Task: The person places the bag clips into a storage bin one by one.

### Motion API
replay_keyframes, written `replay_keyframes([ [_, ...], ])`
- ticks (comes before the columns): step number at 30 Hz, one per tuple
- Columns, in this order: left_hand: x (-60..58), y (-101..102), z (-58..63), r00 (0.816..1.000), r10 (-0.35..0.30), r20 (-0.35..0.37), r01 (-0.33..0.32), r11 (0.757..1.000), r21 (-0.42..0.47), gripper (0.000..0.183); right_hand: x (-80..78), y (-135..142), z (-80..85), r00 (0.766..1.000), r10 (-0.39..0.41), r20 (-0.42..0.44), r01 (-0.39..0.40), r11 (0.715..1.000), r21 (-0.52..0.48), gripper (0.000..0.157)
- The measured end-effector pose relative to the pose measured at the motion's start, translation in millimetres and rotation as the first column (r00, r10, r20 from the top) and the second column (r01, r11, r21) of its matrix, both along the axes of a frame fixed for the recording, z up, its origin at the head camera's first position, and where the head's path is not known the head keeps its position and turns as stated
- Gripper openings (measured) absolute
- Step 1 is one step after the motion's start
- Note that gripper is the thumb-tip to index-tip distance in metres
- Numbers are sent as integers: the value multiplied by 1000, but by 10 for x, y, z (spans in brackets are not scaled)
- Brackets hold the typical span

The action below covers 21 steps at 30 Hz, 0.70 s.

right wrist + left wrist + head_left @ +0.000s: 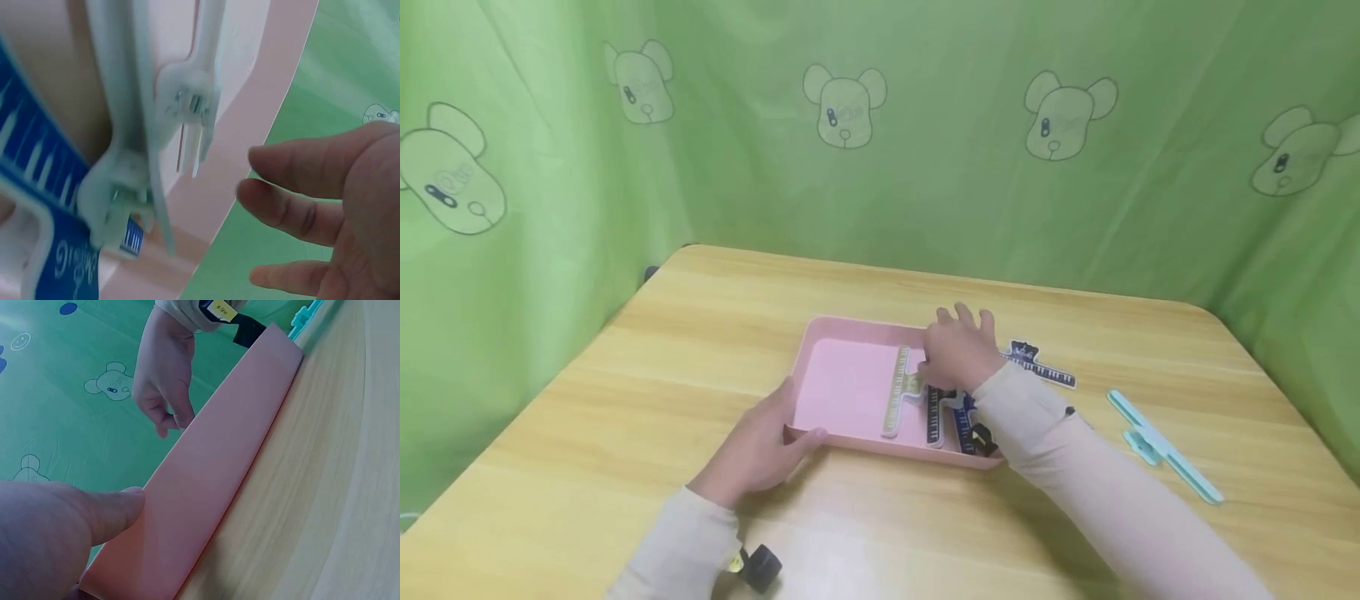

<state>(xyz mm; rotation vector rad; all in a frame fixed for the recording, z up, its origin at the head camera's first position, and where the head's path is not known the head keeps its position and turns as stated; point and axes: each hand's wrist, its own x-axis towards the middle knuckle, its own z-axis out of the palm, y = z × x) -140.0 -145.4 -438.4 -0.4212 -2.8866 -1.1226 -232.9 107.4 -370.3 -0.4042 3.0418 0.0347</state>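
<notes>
My left hand (765, 439) grips the pink tray (850, 331) at its near left corner, thumb on the near rim. My right hand (962, 350) reaches down into the tray's right half, its outer fingers spread and raised. Its thumb and index finger come together low beside the clips; I cannot tell whether they pinch one. Inside the tray stand a gold piano-key clip (896, 400), a black one (934, 417) partly under the hand, and a blue one (962, 429). In the right wrist view the blue clip (34, 137) looms close.
A dark piano-key clip (1045, 371) lies on the wooden table (625, 400) right of the tray. Farther right is a mint-green long clip (1168, 450). A green curtain (940, 192) with bear-head drawings hangs behind the table and along its sides.
</notes>
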Motion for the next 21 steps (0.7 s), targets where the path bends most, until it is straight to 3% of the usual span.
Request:
replay_keyframes([
  [6,-12,15,-2,1000,3,17,-3,1000,-7,80,38,119,45,996,30,-83,-33,999,-34,25],
  [15,-21,-5,8,1000,-12,-4,12,1000,15,73,58,253,56,980,48,-195,-68,993,-95,17],
  [21,-5,15,-8,1000,-14,5,14,1000,22,73,71,384,78,976,25,-218,-61,986,-158,11],
])
